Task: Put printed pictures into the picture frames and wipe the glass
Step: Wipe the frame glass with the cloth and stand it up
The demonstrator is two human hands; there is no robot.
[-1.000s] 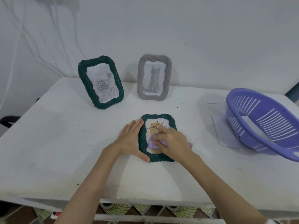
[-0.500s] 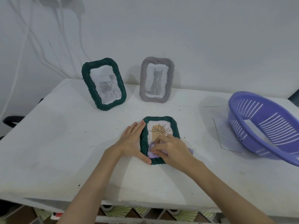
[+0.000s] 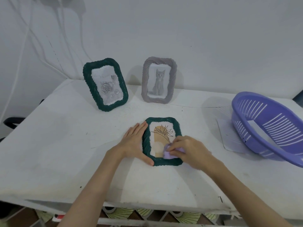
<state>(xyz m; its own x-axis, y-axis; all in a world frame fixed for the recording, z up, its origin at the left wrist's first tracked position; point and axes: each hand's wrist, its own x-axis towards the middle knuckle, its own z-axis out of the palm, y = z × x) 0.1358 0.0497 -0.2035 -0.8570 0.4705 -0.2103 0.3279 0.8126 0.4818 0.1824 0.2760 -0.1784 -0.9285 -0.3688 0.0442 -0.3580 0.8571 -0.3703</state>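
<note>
A dark green frame (image 3: 161,120) lies flat in the middle of the white table (image 3: 65,153), with a plant print behind its glass. My left hand (image 3: 133,143) lies flat against the frame's left edge, thumb along its near corner. My right hand (image 3: 188,150) presses a small lilac cloth (image 3: 168,153) onto the lower right of the glass. Two frames stand upright at the back: a green frame (image 3: 105,84) with a rose picture and a grey frame (image 3: 159,80) with a cat picture.
A purple slotted plastic basket (image 3: 268,126) sits tilted at the right edge, partly over a printed sheet of paper (image 3: 229,136). A white wall stands just behind the table. A dark chair part (image 3: 13,121) shows at the far left.
My right hand has slid the cloth down and to the right, from the middle of the glass to its lower right corner, uncovering the plant print. My left hand has stayed on the frame's edge.
</note>
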